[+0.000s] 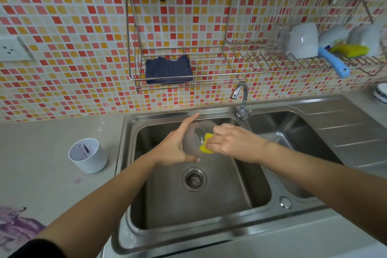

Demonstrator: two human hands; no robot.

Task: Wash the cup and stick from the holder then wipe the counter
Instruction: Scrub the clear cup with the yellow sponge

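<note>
Over the left sink basin (247, 190), my left hand (176, 146) grips a clear cup (193, 138) tilted on its side. My right hand (232, 142) pinches a yellow sponge (206, 144) against the cup's rim, partly inside it. A white holder (92, 159) stands on the counter left of the sink, with a thin stick (85, 148) inside it. Purple smears (14, 226) mark the counter at the near left.
The faucet (240, 98) stands behind the basins, with no water visible. A wall rack holds a folded dark blue cloth (168, 70), white mugs (303, 41), a blue-handled brush (333, 62) and another yellow sponge (351, 50). A second basin (293, 132) lies to the right.
</note>
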